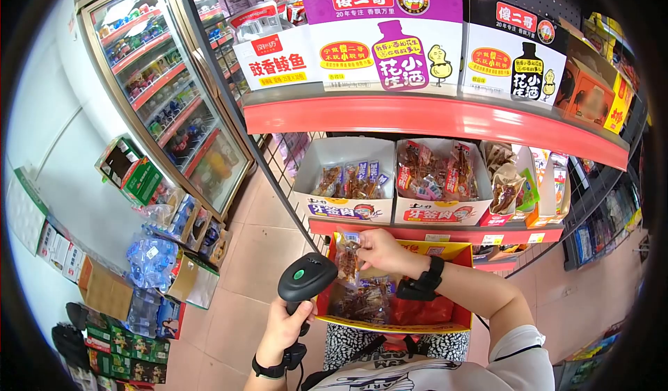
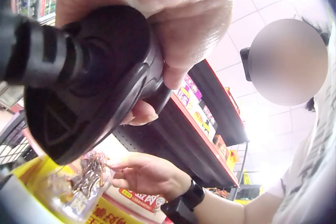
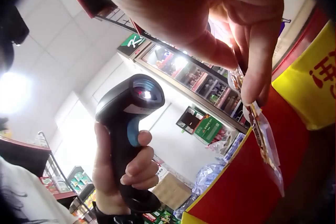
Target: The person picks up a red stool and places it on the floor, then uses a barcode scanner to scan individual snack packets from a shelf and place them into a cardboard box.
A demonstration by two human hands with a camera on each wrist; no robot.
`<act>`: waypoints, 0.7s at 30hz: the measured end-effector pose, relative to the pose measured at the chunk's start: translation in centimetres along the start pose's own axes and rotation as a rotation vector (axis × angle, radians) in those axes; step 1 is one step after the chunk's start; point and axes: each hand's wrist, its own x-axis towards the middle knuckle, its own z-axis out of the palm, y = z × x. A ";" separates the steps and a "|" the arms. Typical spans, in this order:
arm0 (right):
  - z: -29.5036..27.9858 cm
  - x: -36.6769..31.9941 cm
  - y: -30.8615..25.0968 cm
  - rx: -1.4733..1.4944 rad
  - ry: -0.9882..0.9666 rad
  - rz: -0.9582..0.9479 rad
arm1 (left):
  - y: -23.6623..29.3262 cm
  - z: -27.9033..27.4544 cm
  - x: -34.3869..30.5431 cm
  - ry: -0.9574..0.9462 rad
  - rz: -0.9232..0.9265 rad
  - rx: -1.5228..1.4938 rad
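One tall glass-door fridge (image 1: 163, 85) stands at upper left. Right of it, a white cardboard carton (image 1: 271, 64) reads 豉香鲮鱼. At lower centre, the left hand (image 1: 280, 330) grips a black plastic handheld scanner (image 1: 307, 280). A white carton (image 1: 344, 209) mid-frame reads 牙签肉; below it, the right hand (image 1: 388, 253) pinches a clear plastic packet of brown food (image 1: 346, 260) over an open yellow-and-red box (image 1: 461, 255). Farther right, a black-and-white carton (image 1: 515, 57) at upper right reads 傻二哥.
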 end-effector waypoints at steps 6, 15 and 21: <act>-0.4 0.0 0.2 0.100 -0.007 0.059 | -0.6 -0.3 0.0 0.007 -0.011 -0.004; -0.2 -0.4 -0.5 0.009 -0.011 0.016 | -0.2 0.0 0.3 -0.017 0.024 0.003; -0.3 -0.2 0.2 0.012 -0.005 0.000 | -0.2 -0.1 0.3 -0.029 0.016 0.004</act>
